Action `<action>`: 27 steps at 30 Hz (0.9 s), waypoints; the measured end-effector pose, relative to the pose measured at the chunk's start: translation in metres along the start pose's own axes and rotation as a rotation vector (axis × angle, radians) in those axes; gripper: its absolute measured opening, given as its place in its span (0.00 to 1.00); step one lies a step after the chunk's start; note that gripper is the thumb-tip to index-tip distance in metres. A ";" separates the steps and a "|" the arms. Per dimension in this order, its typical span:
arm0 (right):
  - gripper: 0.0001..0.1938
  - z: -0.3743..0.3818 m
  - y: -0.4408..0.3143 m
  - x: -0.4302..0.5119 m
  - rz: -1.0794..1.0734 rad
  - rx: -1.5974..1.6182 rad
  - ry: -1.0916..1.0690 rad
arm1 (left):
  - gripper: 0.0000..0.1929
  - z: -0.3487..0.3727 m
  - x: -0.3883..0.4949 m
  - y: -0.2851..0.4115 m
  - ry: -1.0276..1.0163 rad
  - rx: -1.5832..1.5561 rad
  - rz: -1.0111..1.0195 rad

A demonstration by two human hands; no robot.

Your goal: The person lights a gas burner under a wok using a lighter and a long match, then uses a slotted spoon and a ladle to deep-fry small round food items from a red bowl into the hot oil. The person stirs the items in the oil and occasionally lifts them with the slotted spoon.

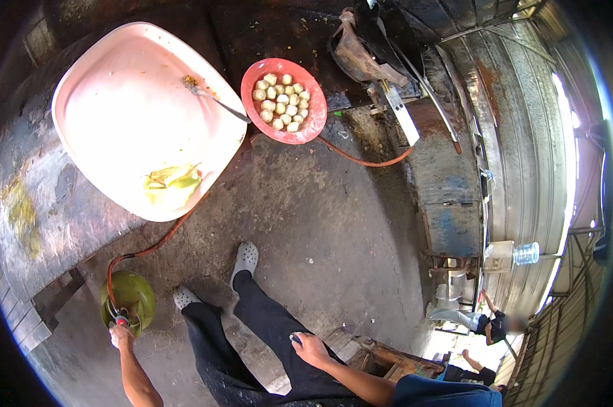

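My left hand is closed around the red-and-grey gas regulator on top of a green gas cylinder standing on the floor. An orange gas hose rises from the regulator and passes beneath the large tray. In front of my right thigh, my right hand grips a small dark object, mostly hidden by the fingers. Ahead at the left lies a big pale pink plastic tray with a fork and some yellow-green scraps. Beside it, a red plastic bowl contains several pale round balls.
A dark wok with a cloth and a long-handled utensil occupies the far right worktop. The hose reaches a white panel there. A wooden crate stands at my right. Another person is farther off.
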State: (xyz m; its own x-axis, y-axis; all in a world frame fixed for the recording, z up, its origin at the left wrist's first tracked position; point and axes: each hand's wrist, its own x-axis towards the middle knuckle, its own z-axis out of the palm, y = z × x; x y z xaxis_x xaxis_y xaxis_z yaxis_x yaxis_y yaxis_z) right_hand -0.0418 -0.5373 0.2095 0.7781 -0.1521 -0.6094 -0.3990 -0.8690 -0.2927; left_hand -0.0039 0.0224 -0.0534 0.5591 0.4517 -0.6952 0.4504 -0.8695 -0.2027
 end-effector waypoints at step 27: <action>0.12 0.006 0.002 -0.002 0.056 -0.034 -0.079 | 0.28 -0.008 -0.010 0.003 -0.198 -1.157 -0.497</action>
State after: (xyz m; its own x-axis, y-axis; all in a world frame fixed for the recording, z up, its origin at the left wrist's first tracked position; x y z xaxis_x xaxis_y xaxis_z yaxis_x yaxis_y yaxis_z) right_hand -0.0470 -0.5360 0.2053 0.7138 -0.1642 -0.6809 -0.4229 -0.8760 -0.2321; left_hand -0.0026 0.0167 -0.0410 0.0889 0.5528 -0.8286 0.9779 0.1098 0.1782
